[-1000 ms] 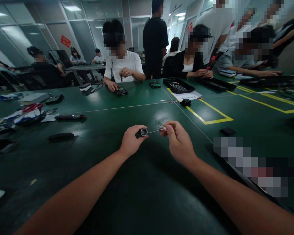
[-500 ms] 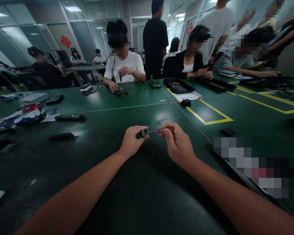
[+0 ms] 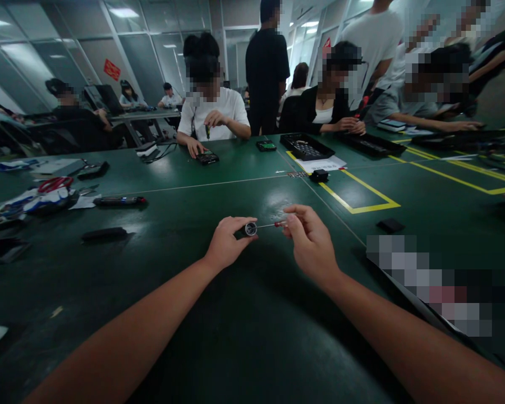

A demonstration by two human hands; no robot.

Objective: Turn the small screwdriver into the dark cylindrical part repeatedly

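Observation:
Over the middle of the green table, my left hand (image 3: 229, 242) pinches a small dark cylindrical part (image 3: 249, 229) between thumb and fingers. Its round, pale-rimmed end faces me. My right hand (image 3: 313, 241) is closed on the red handle of a screwdriver (image 3: 279, 224). The thin metal shaft points left, with its tip at the side of the cylindrical part. Whether the tip sits in a screw is too small to tell. My palm and fingers cover much of the handle.
A dark pen-like tool (image 3: 120, 201) and a black case (image 3: 105, 234) lie to the left. Beyond are a black tray (image 3: 306, 147), a small black block (image 3: 320, 175) and yellow tape (image 3: 374, 210). Across the table a person (image 3: 214, 115) works on a small device.
My right hand has shifted slightly right and its fingers have loosened and moved on the handle. My left hand and the cylindrical part have hardly moved.

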